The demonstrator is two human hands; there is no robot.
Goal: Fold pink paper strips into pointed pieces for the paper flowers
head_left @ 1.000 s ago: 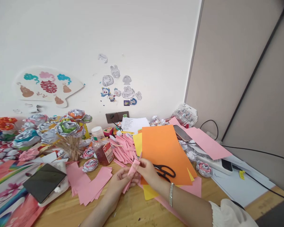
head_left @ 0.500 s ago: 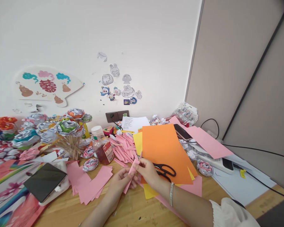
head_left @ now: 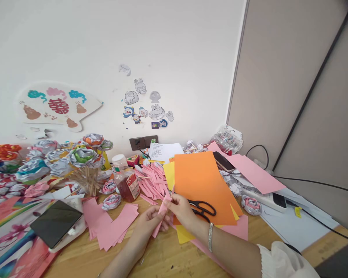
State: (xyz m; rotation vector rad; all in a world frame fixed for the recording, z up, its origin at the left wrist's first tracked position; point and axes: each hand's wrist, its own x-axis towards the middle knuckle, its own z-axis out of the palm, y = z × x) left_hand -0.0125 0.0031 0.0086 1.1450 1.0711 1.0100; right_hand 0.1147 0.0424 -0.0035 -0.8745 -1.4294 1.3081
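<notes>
Both hands meet over the front of the table around a narrow folded strip of pink paper [head_left: 163, 209]. My left hand [head_left: 149, 223] grips its lower part, fingers behind and thumb in front. At the upper end, my right hand [head_left: 179, 207] pinches the strip between thumb and fingers. A heap of folded pink paper strips [head_left: 152, 178] lies just beyond the hands. Black-handled scissors [head_left: 204, 209] rest beside my right hand on an orange paper sheet [head_left: 203, 173]; their blades are hidden. Left of my left hand lie cut pink paper pieces [head_left: 120, 227].
A bottle of reddish liquid [head_left: 128, 188] stands behind my left hand. Paper flowers on sticks [head_left: 87, 158] crowd the left back. A tablet-like dark device [head_left: 56, 223] lies at the left. At the right are a phone [head_left: 224, 161], a power strip [head_left: 266, 199] and black cables.
Almost nothing differs. Both hands keep their hold on the pink strip, with only a very slight shift of the fingers.
</notes>
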